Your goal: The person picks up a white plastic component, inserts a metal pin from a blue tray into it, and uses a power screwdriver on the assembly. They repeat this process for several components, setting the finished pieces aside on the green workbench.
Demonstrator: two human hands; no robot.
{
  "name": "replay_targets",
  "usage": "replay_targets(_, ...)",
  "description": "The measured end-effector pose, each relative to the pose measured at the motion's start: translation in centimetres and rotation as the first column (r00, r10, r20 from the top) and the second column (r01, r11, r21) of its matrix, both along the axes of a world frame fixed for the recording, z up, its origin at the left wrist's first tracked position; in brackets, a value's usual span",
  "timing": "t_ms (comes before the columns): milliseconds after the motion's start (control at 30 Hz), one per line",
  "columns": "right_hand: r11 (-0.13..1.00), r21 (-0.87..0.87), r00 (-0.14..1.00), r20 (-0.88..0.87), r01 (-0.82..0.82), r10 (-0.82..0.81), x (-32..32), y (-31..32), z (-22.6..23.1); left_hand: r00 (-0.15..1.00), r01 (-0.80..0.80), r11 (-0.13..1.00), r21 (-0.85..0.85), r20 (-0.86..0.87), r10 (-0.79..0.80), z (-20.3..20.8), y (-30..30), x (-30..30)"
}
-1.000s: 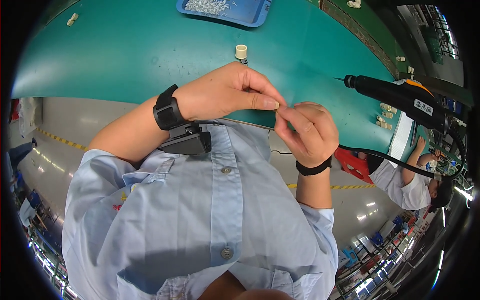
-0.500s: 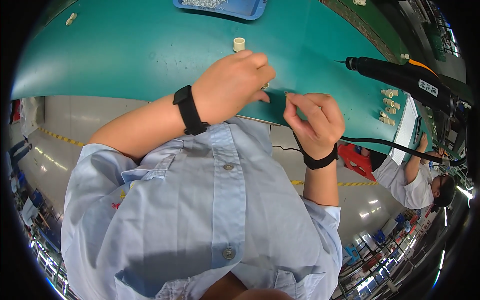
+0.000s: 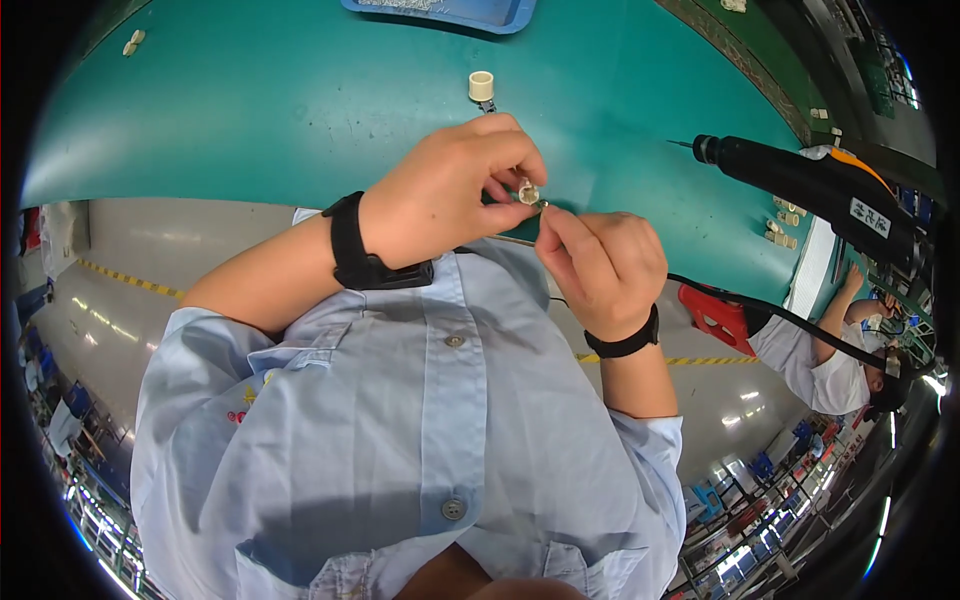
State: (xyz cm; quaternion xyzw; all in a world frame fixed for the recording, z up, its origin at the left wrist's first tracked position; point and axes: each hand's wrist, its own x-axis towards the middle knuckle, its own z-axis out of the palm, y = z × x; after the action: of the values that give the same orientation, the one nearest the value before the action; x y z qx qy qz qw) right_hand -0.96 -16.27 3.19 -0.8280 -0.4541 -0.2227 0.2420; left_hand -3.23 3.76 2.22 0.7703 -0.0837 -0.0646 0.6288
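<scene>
My left hand is closed around a small cream plastic cylinder, its open end facing right. Close beside that end, my right hand pinches a tiny metallic piece between thumb and forefinger; it is too small to name, and I cannot tell whether it touches the cylinder. Beyond my left knuckles, a cream cap stands on the green table, with a small dark part just below it.
A black electric screwdriver juts in from the right, bit pointing left, its cable passing below. Several cream parts sit at the right; two more lie far left. A blue tray holds small metal pieces. A co-worker is at right.
My right hand has moved left and slightly down, bringing the metallic piece up to the cylinder. My left hand has lowered and turned, exposing the cylinder's open end and the dark part.
</scene>
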Motion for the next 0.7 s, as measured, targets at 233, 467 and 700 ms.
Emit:
replay_targets(233, 1.000, -0.008, 1.000, -0.002, -0.007, 0.007, -0.2, 0.7, 0.5, 1.000, -0.002, 0.982, -0.189, -0.007, 0.001, -0.1, 0.6, -0.1)
replay_targets(467, 1.000, -0.025, 1.000, 0.023, -0.002, 0.003, -0.5, 1.1, 0.6, 0.998, -0.028, 0.996, -0.090, 0.058, 0.034, -0.1, 0.8, -0.9)
replay_targets(700, 0.999, -0.047, 0.999, 0.036, 0.003, -0.001, -0.9, 1.4, 0.7, 0.994, -0.043, 0.997, -0.062, 0.100, 0.049, -0.5, 1.1, -1.5)
